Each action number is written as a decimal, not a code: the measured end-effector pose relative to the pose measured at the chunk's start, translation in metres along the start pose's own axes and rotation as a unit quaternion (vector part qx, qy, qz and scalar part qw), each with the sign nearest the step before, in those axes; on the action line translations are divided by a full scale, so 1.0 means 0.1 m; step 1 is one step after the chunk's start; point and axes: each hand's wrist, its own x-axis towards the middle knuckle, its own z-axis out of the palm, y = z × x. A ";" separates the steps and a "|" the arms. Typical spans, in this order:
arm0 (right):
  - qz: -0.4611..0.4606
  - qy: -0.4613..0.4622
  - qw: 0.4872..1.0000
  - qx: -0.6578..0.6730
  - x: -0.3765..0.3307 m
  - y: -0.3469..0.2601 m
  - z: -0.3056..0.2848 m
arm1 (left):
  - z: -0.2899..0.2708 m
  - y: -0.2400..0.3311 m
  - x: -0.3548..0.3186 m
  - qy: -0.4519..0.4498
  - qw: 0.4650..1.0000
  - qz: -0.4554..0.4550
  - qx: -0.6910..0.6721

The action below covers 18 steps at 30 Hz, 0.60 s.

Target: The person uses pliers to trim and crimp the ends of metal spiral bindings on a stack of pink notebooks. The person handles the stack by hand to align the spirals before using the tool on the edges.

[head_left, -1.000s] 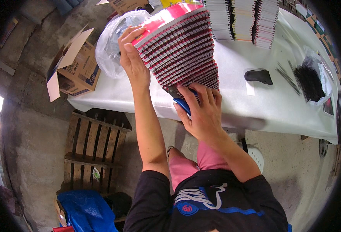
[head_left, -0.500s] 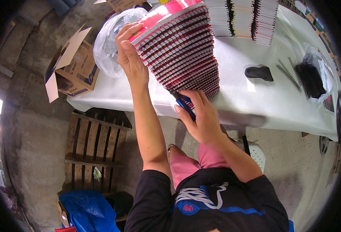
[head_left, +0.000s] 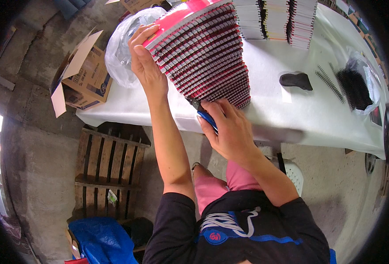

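Observation:
A tall stack of spiral-bound notebooks with red covers stands at the table's front edge, its black coil spines facing me. My left hand grips the stack's upper left corner, fingers over the top cover and thumb along the side. Lower down, my right hand is closed around blue-handled pliers. Their dark jaws touch or nearly touch the left end of a coil low in the stack; the exact contact is too small to make out.
More bound notebooks stand behind on the white-covered table. To the right lie a black object, loose black coils and a bag of coils. A clear plastic bag and open carton are left; a wooden pallet is below.
My right hand and the pliers have shifted slightly up and left along the lower coils. My left hand has moved a little left, still on the top corner.

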 end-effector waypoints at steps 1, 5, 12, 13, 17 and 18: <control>0.029 -0.020 0.998 0.060 -0.01 0.00 0.01 | 0.01 -0.01 0.00 0.000 1.000 0.001 -0.009; 0.286 -0.161 0.827 0.457 0.04 -0.02 -0.09 | 0.03 -0.03 -0.01 -0.003 1.000 0.011 -0.015; -0.018 0.050 0.998 -0.031 -0.10 0.06 -0.07 | 0.01 -0.04 0.00 0.001 1.000 -0.006 -0.028; -0.038 0.059 0.995 -0.077 -0.11 0.06 -0.08 | 0.02 -0.04 0.00 -0.001 1.000 0.001 -0.030; -0.057 0.059 0.991 -0.108 -0.11 0.11 -0.04 | 0.01 -0.04 -0.01 -0.001 1.000 0.011 0.006; -0.057 0.056 0.991 -0.110 -0.10 0.12 -0.02 | 0.01 -0.05 0.00 -0.001 1.000 0.016 0.005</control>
